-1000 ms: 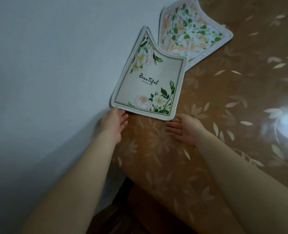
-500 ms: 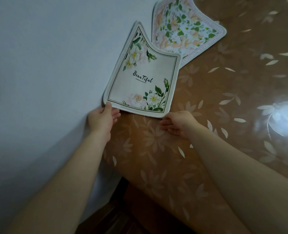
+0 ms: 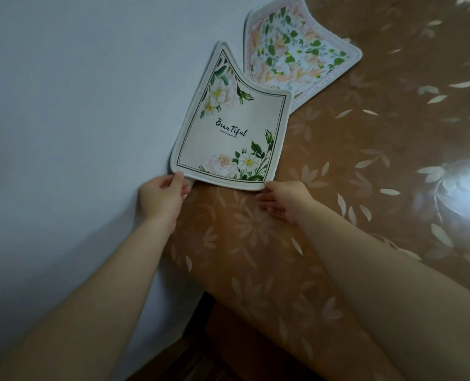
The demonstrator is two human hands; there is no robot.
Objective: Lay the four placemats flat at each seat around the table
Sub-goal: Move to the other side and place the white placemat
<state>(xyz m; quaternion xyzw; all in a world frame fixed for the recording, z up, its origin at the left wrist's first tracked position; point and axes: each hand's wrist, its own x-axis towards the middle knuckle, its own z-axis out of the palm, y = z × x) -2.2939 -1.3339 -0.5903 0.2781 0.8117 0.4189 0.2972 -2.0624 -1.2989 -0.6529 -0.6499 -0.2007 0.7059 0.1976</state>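
Head view: the left hand (image 3: 162, 198) has now pinched the "Beautiful" placemat (image 3: 232, 133) by its near-left corner, while the right hand (image 3: 280, 200), loosely open before, touches the near-right corner. Beside the wall (image 3: 77, 105), the mat's far edge curls off the tabletop (image 3: 338, 188), just before the 2nd floral placemat (image 3: 297, 50); flattening can start.

Two placemats are in sight: a cream placemat (image 3: 232, 133) printed with white flowers at the middle, and a leafy pink-bordered placemat (image 3: 297, 50) at its 1 o'clock. Two bare hands show, the left hand (image 3: 163, 198) at 7 o'clock of the cream one and the right hand (image 3: 283, 200) at 5 o'clock. There is one brown table (image 3: 365, 188) and one pale wall (image 3: 77, 105).
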